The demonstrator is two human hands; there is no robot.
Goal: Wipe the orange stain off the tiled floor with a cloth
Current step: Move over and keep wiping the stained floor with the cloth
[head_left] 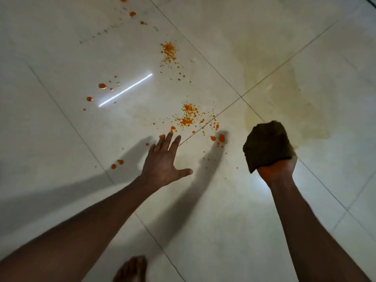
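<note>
Two hands are seen, one cloth, one bare foot. The orange stain (pixel 188 116) is not one patch: three dense speckled or blobbed clusters are counted, plus scattered single drops.

The left hand (pixel 164 161) is held flat and spread, fingers (pixel 168 139) straight, nothing gripped. Whether the floor is touched cannot be told. Its fingertips are pointed up-frame at the nearest cluster, which is found just beyond them, across a grout line. A second speckled cluster (pixel 168 50) is seen well beyond the fingertips. A third group of larger blobs (pixel 101 86) is seen beyond and to the left of the fingers, beside a bright streak of reflected light (pixel 126 89). Two drops (pixel 117 164) are seen just left of the left wrist.

The dark olive cloth (pixel 267 144) is bunched and gripped from below by the right hand (pixel 275 168), fingers curled round it and mostly hidden. Its long axis runs roughly up-frame, away from the wrist. Two larger orange blobs (pixel 218 138) are seen between cloth and left fingertips.

A pale yellowish wet smear (pixel 284 92) is spread on the tiled floor (pixel 223 210) beyond and right of the cloth.

The foot (pixel 131 268) is seen at the bottom edge, under the left forearm.
</note>
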